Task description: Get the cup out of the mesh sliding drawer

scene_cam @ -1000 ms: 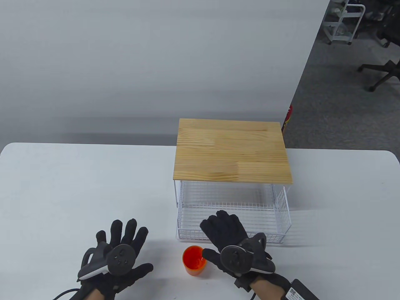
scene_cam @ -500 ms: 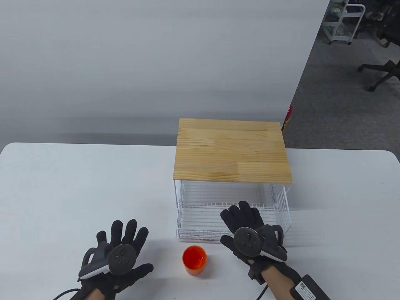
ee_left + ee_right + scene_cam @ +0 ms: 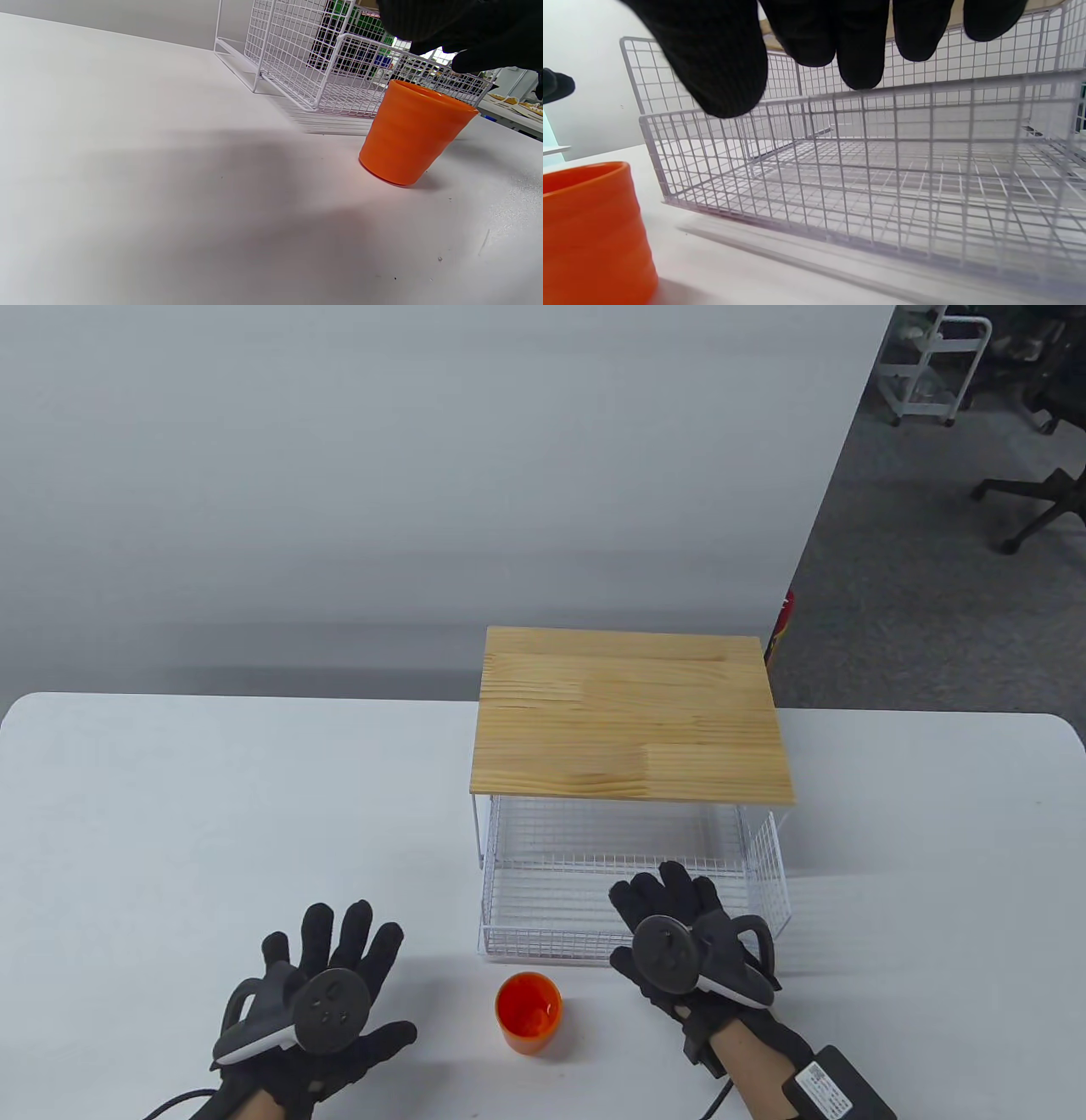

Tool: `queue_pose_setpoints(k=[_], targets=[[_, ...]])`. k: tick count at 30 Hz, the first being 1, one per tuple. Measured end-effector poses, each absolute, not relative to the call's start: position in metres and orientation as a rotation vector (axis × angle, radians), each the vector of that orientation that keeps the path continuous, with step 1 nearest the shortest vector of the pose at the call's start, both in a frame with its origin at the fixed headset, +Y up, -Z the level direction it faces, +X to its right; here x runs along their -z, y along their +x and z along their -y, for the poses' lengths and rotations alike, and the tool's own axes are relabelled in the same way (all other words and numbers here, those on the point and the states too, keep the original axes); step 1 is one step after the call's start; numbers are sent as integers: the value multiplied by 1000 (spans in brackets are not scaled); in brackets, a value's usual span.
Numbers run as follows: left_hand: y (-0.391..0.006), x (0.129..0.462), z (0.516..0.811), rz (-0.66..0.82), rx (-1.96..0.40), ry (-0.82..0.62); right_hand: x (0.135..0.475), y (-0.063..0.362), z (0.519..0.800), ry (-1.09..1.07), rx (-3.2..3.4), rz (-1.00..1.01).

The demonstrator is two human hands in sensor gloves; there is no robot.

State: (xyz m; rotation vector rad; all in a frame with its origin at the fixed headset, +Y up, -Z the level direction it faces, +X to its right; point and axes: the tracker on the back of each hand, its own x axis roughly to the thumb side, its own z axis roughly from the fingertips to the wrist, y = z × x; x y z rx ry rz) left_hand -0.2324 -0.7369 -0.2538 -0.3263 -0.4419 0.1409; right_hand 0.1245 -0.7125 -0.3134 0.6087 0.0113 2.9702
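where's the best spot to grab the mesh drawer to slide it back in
Probably the top wire of the front wall of the mesh drawer, near its middle, from the front. That rim runs straight across, and the right hand hovers just above it, fingers open. An even push at the centre should keep it from skewing. The orange cup stands upright on the table, clear of the drawer front.

The right hand (image 3: 679, 937) hovers over the front wall of the pulled-out drawer (image 3: 551, 943), fingers spread and holding nothing. Ahead of its fingers the drawer's wire floor lies bare, open from above as far as the wood top (image 3: 632, 712), which roofs the back part. Wire walls close the drawer to the hand's left and right. Beside the hand's left, on the table (image 3: 170, 814), stands the cup (image 3: 528, 1011), between both hands. The left hand (image 3: 314, 997) rests flat, well apart from the drawer, with bare table ahead of it.
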Motion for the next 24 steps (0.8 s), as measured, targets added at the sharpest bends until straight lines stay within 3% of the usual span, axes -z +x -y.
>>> queue_pose_setpoints(k=[17,24], targets=[[-232,254,737,442,-141,-325,319,122,728,578,-3020,-166],[-233,253,736,443,-145,-320,318,121,728,566,-3038,-113]])
